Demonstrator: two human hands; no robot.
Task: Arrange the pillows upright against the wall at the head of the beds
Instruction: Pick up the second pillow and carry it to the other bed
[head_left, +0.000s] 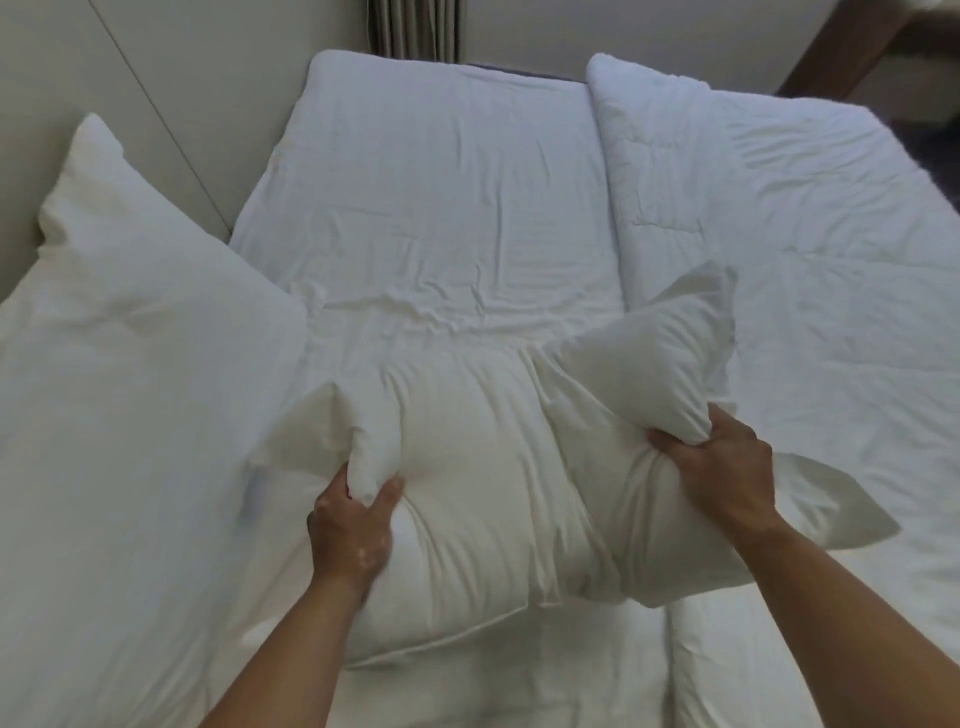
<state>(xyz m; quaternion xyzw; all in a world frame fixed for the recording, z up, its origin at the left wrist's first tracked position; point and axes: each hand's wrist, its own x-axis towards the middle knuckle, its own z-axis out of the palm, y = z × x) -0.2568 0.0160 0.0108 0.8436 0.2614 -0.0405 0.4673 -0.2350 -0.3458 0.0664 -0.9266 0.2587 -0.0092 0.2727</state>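
Note:
A white pillow (493, 493) is held over the near end of the bed, bunched and slightly blurred. My left hand (353, 519) pinches a fold of its left side. My right hand (722, 467) grips a handful of cloth on its right side. A second white pillow (130, 389) leans upright against the pale wall (62, 67) at the left. Both hands are clenched in the fabric of the middle pillow.
Two white duvets lie side by side, one on the left bed (441, 197) and one on the right bed (779, 208), with a seam between them. A grey curtain (415, 26) hangs at the far end. Dark wooden furniture (872, 41) stands at the top right.

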